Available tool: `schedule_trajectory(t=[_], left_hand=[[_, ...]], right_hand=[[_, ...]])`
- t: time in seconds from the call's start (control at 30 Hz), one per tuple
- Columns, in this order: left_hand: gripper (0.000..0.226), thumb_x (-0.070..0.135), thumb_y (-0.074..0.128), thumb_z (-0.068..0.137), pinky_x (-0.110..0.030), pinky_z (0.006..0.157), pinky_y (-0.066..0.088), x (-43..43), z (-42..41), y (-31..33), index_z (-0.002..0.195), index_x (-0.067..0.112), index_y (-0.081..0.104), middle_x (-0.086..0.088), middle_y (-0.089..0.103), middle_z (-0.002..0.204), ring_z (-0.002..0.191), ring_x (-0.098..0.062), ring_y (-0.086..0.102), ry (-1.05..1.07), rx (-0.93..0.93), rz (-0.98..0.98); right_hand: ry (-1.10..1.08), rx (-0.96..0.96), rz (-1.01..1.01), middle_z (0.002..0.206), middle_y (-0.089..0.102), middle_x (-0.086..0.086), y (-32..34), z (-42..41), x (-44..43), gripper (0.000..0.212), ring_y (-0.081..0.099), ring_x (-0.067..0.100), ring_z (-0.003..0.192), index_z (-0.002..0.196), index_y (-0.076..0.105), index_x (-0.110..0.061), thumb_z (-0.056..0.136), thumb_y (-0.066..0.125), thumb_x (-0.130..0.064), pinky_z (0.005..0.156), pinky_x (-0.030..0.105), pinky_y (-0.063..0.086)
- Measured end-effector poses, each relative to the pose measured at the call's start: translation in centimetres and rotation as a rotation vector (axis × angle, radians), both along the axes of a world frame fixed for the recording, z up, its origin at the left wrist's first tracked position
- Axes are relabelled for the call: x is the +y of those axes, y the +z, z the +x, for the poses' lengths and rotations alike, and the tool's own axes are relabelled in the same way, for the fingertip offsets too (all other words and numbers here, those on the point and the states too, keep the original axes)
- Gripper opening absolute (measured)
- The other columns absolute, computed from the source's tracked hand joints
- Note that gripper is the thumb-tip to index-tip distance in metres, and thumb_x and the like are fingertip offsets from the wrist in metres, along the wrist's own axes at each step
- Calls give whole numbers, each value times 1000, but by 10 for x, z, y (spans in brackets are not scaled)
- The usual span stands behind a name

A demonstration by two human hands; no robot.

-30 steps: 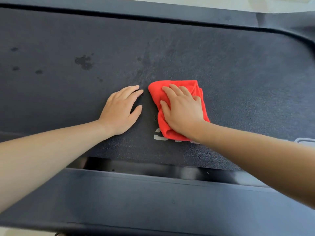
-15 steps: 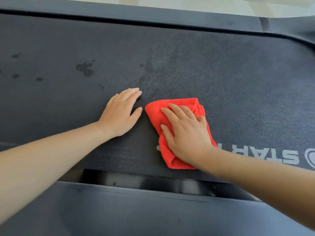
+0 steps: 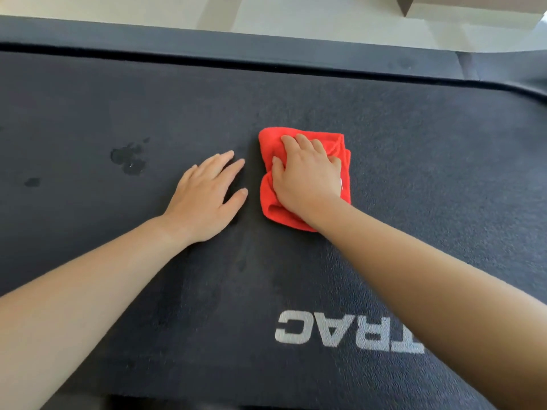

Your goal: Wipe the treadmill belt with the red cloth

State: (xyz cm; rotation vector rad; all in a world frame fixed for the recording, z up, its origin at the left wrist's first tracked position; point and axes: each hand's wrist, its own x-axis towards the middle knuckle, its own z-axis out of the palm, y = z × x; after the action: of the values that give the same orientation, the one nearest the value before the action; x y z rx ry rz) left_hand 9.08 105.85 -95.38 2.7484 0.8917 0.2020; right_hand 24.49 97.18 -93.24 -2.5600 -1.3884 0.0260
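The right grip (image 3: 307,179) is pressing down on the red cloth (image 3: 273,208), with its fingers lying close together on top of the folded fabric and the thumb against the cloth's left fold. The cloth is lying on the treadmill belt (image 3: 414,173), mostly under this grip. The left grip (image 3: 204,196) is resting flat on the belt just beside the cloth, fingers a little spread, not touching it.

To the left of the left grip, dark wet spots (image 3: 130,158) are showing on the belt, and one smaller spot (image 3: 32,182) is sitting further left. Nearer than the right grip, grey letters (image 3: 349,329) are lying upside down on the belt. Beyond both grips the dark side rail (image 3: 207,45) is running along the belt's far edge, and behind it the pale floor (image 3: 296,13) is showing. To the right of the right grip, bare belt is stretching far.
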Motion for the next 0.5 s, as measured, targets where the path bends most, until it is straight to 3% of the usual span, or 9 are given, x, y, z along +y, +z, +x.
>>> schedule_trajectory(t=[0.27, 0.5], left_hand=[[57, 40, 42, 94, -46, 115, 18, 99, 89, 3, 145, 16, 30, -2, 25, 154, 142, -19, 20, 37, 4, -25], [54, 40, 45, 92, -38, 112, 18, 111, 99, -8, 141, 19, 37, 2, 31, 151, 139, -15, 24, 37, -105, 68]], right_hand=[[-36, 19, 28, 137, 46, 3, -1, 57, 64, 40, 38, 27, 125, 130, 45, -17, 95, 35, -34, 93, 45, 35], [-31, -9, 75, 135, 48, 1, -5, 88, 98, 40, 41, 26, 122, 130, 46, -18, 94, 37, -34, 89, 44, 37]])
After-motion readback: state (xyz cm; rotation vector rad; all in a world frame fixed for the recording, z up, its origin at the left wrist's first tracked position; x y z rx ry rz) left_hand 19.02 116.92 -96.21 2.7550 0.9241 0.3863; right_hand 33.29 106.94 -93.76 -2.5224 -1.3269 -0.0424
